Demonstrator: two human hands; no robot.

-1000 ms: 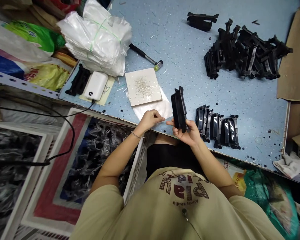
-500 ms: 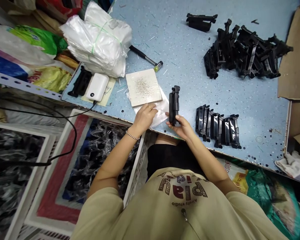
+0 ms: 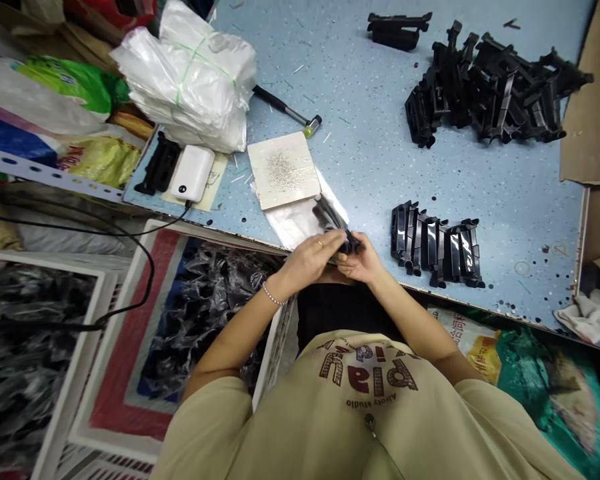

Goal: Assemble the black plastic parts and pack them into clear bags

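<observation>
Low at the table's front edge, my right hand (image 3: 363, 260) grips the near end of a long black plastic part (image 3: 336, 219), which is tilted to the upper left. My left hand (image 3: 313, 259), wearing a ring and a beaded bracelet, is closed against the same part from the left, fingers together. The part's far end lies over a clear plastic bag (image 3: 295, 223) and looks greyed, perhaps by film; I cannot tell how much is inside the bag. A speckled cream square block (image 3: 284, 170) rests on the bag just beyond my hands.
Several black parts stand in a row (image 3: 435, 243) at right, with a jumbled pile (image 3: 500, 93) behind. A small hammer (image 3: 290, 112) lies near a tied stack of clear bags (image 3: 190, 73). A white power bank (image 3: 193, 173) sits left. Below is a crate of bagged parts (image 3: 200, 313).
My right hand has tipped the upright black part leftward and lowered it over the bag. My left hand has moved right and nearer me to meet it.
</observation>
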